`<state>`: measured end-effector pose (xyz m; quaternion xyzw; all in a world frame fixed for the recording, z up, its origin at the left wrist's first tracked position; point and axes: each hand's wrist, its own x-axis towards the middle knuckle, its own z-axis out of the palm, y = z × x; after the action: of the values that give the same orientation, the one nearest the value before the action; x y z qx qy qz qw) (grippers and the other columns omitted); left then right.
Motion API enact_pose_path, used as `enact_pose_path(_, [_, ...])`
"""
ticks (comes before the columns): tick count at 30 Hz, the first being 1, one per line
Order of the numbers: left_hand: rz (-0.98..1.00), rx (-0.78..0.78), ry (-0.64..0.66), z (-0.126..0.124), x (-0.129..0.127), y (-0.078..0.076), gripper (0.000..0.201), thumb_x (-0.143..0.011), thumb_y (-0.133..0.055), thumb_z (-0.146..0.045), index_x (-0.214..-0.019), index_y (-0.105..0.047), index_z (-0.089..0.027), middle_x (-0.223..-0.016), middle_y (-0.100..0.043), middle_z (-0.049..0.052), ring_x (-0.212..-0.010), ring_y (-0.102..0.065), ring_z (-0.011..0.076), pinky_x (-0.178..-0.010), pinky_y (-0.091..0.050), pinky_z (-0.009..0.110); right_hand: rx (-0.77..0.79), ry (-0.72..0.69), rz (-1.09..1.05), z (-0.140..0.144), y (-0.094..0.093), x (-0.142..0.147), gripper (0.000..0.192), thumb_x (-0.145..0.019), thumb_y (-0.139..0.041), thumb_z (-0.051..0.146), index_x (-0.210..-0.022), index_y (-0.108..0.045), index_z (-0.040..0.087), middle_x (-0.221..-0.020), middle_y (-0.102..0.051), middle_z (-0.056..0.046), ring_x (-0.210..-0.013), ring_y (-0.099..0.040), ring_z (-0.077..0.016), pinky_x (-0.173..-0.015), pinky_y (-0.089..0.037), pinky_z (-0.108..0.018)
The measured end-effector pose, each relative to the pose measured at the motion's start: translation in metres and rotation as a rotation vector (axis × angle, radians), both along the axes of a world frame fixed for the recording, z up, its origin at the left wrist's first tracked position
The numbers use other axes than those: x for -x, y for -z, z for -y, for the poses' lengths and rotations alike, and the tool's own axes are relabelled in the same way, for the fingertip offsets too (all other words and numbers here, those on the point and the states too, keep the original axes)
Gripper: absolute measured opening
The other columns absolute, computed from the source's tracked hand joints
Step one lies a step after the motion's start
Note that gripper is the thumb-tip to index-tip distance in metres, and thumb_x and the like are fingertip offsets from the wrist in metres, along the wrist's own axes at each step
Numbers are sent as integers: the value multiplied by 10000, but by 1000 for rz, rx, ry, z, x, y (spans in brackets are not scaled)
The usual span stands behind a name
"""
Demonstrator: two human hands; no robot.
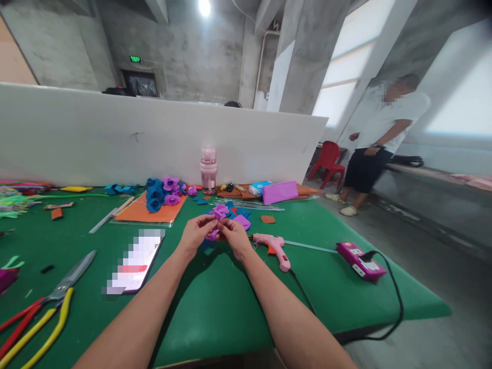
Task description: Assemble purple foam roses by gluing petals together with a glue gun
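2 bare forearms reach out over the green tabletop (215, 307) and meet at a small purple felt flower (212, 234). The left hand (195, 233) and right hand (235, 237) both have their grip closed on it, fingertips pinching it just above the felt. Doing this well looks like a matter of keeping the petals tight and turning slowly, fingers clear of any fresh glue. The pink glue gun (273, 246) lies just right of the hands, scissors (67, 281) well to the left.

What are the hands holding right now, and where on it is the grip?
Both hands, left hand and right hand, hold a small purple felt piece between the fingertips, one at each end. The exact grip spots are too small to tell.
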<state>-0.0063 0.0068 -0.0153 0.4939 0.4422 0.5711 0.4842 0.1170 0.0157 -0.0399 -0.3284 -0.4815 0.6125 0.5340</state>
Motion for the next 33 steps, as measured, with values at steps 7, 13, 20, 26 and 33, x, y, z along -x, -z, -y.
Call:
enact_pose_path(7, [27, 96, 117, 1, 1, 2, 294, -554, -765, -363, -711, -682, -128, -573, -588, -4, -484, -466, 75, -472, -343, 197, 87, -126, -3, 4, 3, 0, 355, -611, -695, 477, -706, -631, 141, -584, -620, 0, -423, -475, -51, -460, -420, -188])
enact_pose_path(13, [106, 125, 19, -2, 3, 2, 310, -516, -783, -363, -582, -601, -121, -474, -500, -43, -406, -386, 42, -419, -289, 184, -78, 123, 306, 2, 5, 1, 323, -683, -598, 489, -706, -602, 166, -572, -599, 13, -456, -503, -94, -466, -414, -218])
enact_pose_path(20, [60, 259, 93, -1, 3, 3, 388, -500, -792, -391, -626, -543, -121, -564, -607, 4, -397, -451, 49, -403, -328, 180, -413, 502, 560, 6, -10, -9, 191, -797, -492, 327, -773, -609, 178, -720, -640, -11, -631, -564, -134, -601, -438, -241])
enact_pose_path(26, [-3, 285, 157, 2, 1, 2, 384, -523, -784, -391, -618, -530, -119, -516, -566, -21, -375, -444, 41, -398, -331, 177, -482, 506, 552, 9, -15, -9, 136, -764, -558, 303, -774, -610, 178, -767, -641, -17, -615, -555, -125, -606, -446, -241])
enact_pose_path(33, [-63, 269, 204, 2, 1, 3, 364, -550, -762, -403, -623, -545, -121, -519, -560, -27, -375, -445, 42, -384, -329, 173, -506, 539, 560, 6, -10, -11, 112, -785, -518, 243, -759, -610, 185, -742, -623, -10, -625, -541, -129, -612, -447, -245])
